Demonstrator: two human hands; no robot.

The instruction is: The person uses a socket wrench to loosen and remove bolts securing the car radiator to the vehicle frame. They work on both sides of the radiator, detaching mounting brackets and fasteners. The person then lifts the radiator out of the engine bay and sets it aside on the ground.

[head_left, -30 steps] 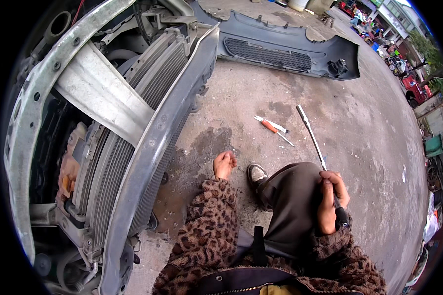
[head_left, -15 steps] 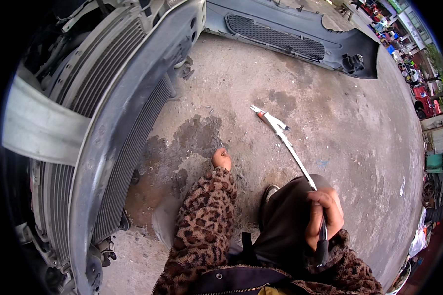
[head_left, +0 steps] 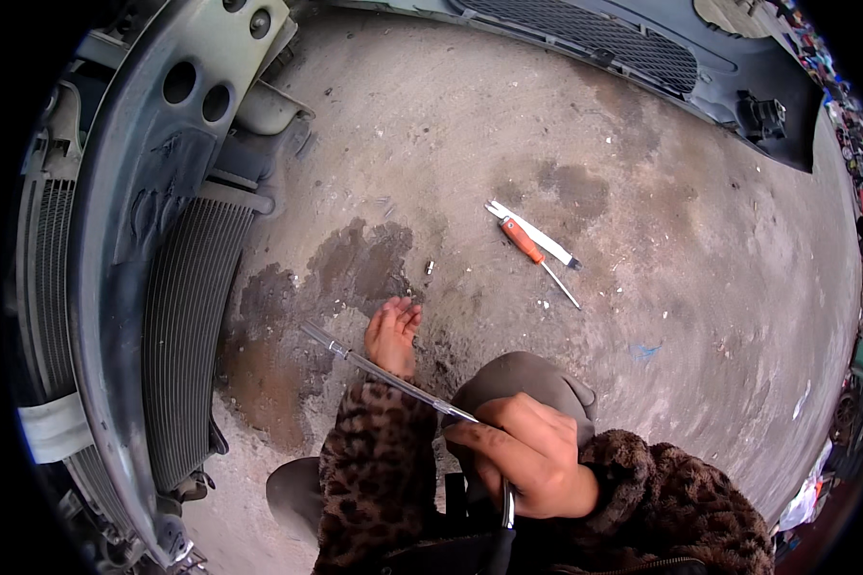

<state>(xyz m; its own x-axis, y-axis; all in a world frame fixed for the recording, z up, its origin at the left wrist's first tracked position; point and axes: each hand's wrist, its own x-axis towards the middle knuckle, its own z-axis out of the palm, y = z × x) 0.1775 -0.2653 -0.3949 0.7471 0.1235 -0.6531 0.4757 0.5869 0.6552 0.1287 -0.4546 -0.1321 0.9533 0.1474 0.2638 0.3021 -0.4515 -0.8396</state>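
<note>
My right hand is closed around a ratchet with a long silver extension bar. The bar points left and passes in front of my left wrist. Low over the floor, my left hand has its fingers apart and holds nothing I can see. Just beyond its fingertips lies a small metal socket on the concrete. Farther right, a screwdriver with an orange handle lies beside a white forked pry tool.
On the left stands a car's exposed front, with a metal crossbeam and a finned radiator. A removed grey bumper cover with a mesh grille lies at the far side. Damp stains mark the concrete.
My right hand has swung the bar from pointing forward to pointing left. My left hand has uncurled, and the socket now shows beyond its fingers. The view has shifted too.
</note>
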